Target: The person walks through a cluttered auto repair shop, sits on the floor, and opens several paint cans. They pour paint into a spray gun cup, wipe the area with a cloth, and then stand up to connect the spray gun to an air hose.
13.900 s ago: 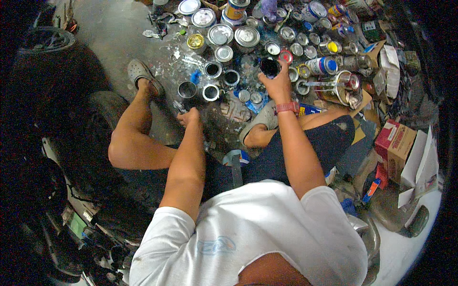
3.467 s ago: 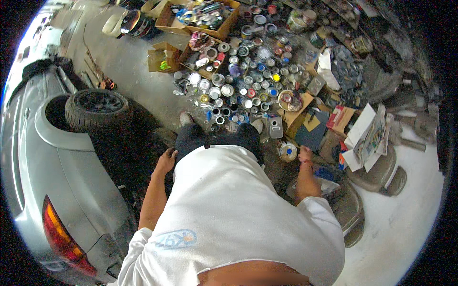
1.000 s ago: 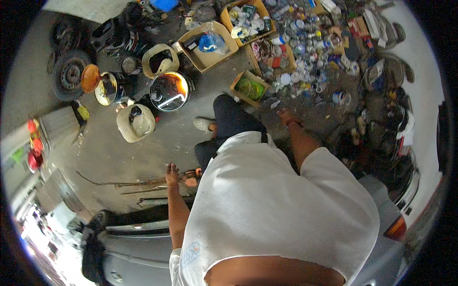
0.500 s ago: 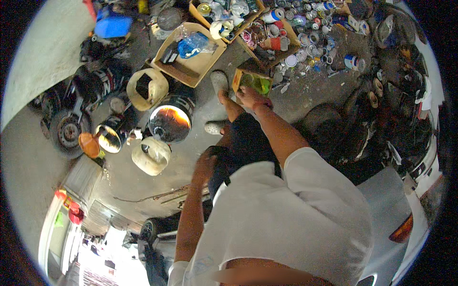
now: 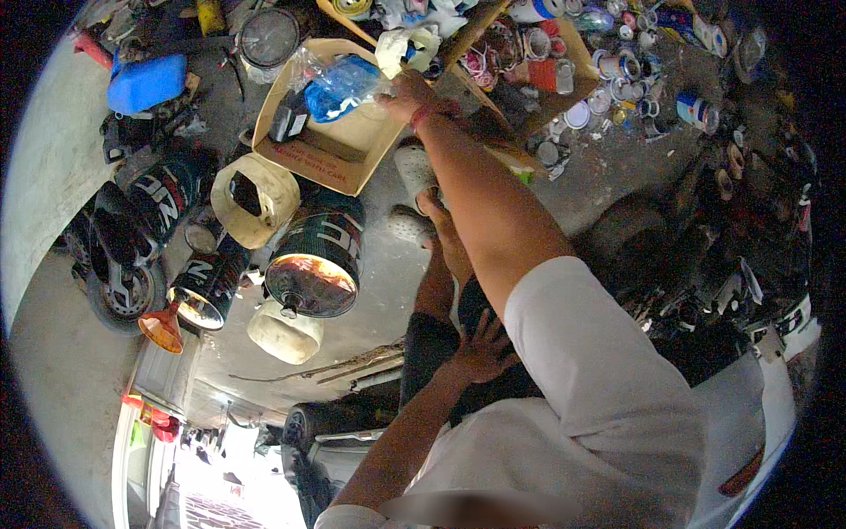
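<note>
My right hand (image 5: 408, 97) is stretched far forward, its fingers curled at the right-hand rim of an open cardboard box (image 5: 339, 172). A blue and clear plastic bag (image 5: 339, 93) lies in that box, close to my fingertips, with a small black box (image 5: 288, 120) beside it. Exactly how the fingertips meet the rim or bag is hard to see. My left hand (image 5: 483, 350) rests on my dark shorts at the thigh, fingers spread, holding nothing. A smaller box (image 5: 520, 159) with something green is mostly hidden behind my right forearm.
Black drums (image 5: 317, 238), cut pale plastic containers (image 5: 254, 203), an orange funnel (image 5: 163, 330) and a wheel (image 5: 132, 295) stand at left. Scattered cans (image 5: 617, 66) and a box (image 5: 564, 93) of cans lie at far right. Dark scrap parts (image 5: 696, 256) crowd the right.
My right hand has left the small box with the green contents and moved forward and left to the larger cardboard box. My left hand has shifted right onto my thigh. The view has shifted.
</note>
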Demonstrator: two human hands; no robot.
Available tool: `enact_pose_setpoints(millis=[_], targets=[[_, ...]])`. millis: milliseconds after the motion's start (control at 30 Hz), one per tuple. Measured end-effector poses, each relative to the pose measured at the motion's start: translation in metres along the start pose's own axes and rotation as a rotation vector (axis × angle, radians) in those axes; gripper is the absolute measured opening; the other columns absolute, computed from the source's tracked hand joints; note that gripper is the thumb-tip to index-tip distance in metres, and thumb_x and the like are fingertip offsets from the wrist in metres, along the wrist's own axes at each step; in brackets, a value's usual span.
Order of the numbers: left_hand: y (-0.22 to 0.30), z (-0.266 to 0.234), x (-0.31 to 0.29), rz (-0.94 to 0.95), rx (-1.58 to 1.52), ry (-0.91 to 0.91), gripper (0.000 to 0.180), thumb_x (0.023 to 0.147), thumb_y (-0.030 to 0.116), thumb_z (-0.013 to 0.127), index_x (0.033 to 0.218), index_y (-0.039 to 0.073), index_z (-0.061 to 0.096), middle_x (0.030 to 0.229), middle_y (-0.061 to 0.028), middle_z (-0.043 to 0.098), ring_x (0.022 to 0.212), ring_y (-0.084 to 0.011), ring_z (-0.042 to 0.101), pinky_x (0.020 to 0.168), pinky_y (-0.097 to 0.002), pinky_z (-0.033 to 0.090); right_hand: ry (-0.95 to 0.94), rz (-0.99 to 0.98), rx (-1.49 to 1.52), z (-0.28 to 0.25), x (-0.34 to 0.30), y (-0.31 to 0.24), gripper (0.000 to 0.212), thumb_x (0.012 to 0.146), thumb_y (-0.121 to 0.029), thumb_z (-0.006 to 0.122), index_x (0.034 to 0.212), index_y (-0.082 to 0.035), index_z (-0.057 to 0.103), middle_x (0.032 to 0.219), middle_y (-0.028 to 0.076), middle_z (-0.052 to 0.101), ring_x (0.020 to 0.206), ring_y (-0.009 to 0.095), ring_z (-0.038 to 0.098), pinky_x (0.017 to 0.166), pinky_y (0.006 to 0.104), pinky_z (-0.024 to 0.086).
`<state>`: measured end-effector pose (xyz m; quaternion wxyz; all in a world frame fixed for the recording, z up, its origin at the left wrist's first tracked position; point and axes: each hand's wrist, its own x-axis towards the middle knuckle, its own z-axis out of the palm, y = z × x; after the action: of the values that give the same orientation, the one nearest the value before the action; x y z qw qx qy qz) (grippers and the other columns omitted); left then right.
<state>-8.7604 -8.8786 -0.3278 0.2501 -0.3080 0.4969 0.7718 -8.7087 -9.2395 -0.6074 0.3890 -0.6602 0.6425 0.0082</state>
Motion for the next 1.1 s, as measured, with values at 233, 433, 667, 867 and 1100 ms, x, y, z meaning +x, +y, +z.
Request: enact_pose_setpoints(millis=[233,433,667,867,1100], targets=[[-0.016,0.019,0.012,0.076,-0.037,0.021,0.076,0.101,0.076,0.029,0.166,0.038,0.018,0.174,-0.01,-0.012,0.159,-0.0407,-0.014,0.117,-0.0792,-0.002,0.588,0.038,0.83,-0.068,0.026,0.055,0.036,0.086,-0.043,0.078,0.087,-0.006,0.077,0.083,0.017,0.075,0.078,0.036,0.072,0.077,0.0478,0.055],[-0.022,0.019,0.009,0.106,0.009,0.068,0.074,0.102,0.074,0.029,0.166,0.04,0.016,0.174,-0.0102,-0.013,0.158,-0.0409,-0.014,0.116,-0.08,-0.001,0.536,-0.008,0.332,-0.124,0.061,0.095,0.064,0.086,-0.022,0.082,0.138,0.001,0.053,0.132,0.025,0.06,0.109,0.04,0.063,0.094,0.0498,0.051],[-0.034,0.013,0.004,0.127,-0.057,0.02,0.074,0.102,0.073,0.029,0.166,0.039,0.015,0.174,-0.0103,-0.012,0.158,-0.041,-0.015,0.115,-0.0807,-0.001,0.43,-0.314,-0.146,-0.032,0.052,0.065,0.032,0.088,-0.037,0.073,0.098,-0.008,0.079,0.098,0.017,0.076,0.089,0.037,0.073,0.084,0.0499,0.057],[-0.044,0.028,0.013,0.102,0.079,0.047,0.074,0.102,0.073,0.029,0.166,0.04,0.012,0.174,-0.0097,-0.014,0.158,-0.0411,-0.014,0.115,-0.081,0.001,0.325,-0.056,-0.274,0.005,0.1,0.072,0.028,0.091,-0.033,0.068,0.1,-0.008,0.078,0.103,0.016,0.075,0.097,0.039,0.072,0.089,0.0503,0.058],[-0.043,0.003,-0.006,0.147,-0.086,0.084,0.073,0.103,0.069,0.036,0.166,0.04,0.012,0.173,-0.0131,-0.016,0.156,-0.0473,-0.018,0.114,-0.0815,-0.003,0.219,0.002,0.665,-0.051,0.074,0.1,0.033,0.094,-0.036,0.074,0.104,-0.005,0.072,0.101,0.009,0.076,0.092,0.022,0.073,0.079,0.0345,0.054]])
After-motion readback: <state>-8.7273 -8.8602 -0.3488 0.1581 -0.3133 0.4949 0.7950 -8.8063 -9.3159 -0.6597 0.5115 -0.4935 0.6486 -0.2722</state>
